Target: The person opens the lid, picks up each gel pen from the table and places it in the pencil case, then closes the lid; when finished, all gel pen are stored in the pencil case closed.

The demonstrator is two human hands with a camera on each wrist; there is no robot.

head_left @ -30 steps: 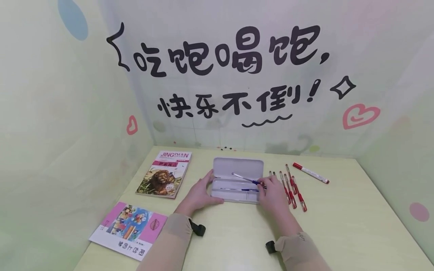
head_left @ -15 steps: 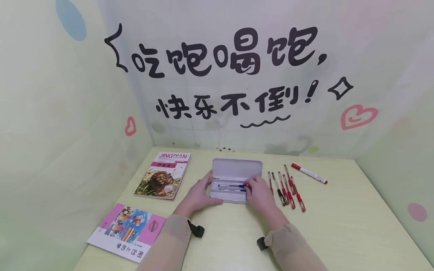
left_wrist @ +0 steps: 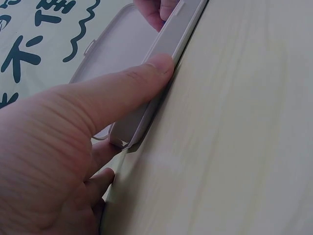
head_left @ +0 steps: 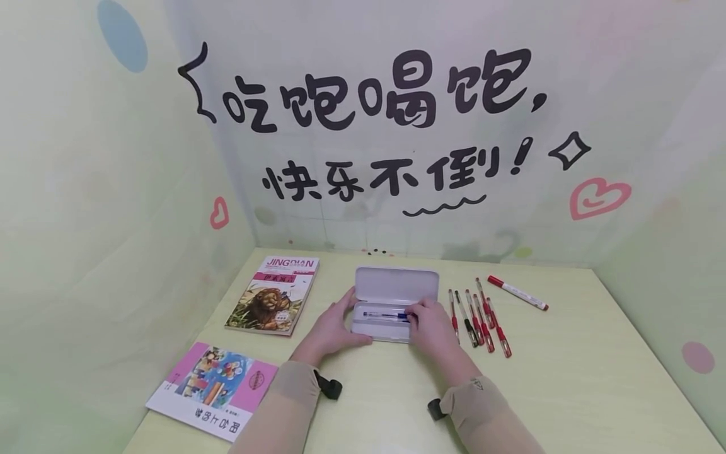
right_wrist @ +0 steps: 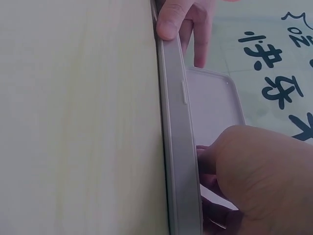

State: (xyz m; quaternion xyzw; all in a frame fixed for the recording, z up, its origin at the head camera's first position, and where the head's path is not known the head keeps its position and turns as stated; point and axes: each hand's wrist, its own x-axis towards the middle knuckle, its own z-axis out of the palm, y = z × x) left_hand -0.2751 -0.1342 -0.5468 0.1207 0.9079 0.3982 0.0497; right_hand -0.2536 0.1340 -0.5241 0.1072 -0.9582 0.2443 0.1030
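Observation:
In the head view an open pencil case [head_left: 397,285] of pale grey-lilac lies on the table, its lid tipped back toward the wall. My left hand [head_left: 331,328] grips the case's left end. In the left wrist view the thumb [left_wrist: 159,66] presses its front edge, with the other fingers round the end. My right hand [head_left: 433,328] reaches into the right side of the case and pinches the blue end of a clear-barrelled pen [head_left: 377,314], which lies lengthwise in the back compartment. The right fingertips are partly hidden behind the case wall in the right wrist view.
Right of the case lie several red pens [head_left: 489,328] and a black pen [head_left: 469,328]. A red-capped marker [head_left: 518,293] is beyond them. At left are a lion-cover book [head_left: 275,295] and a pink-and-white book [head_left: 212,391]. A printed wall [head_left: 340,233] stands behind the table.
My right hand has brought the blue pen down and left, from slanting over the case to lying inside it. A second blue pen seen in the case earlier no longer shows separately. My left hand stays put.

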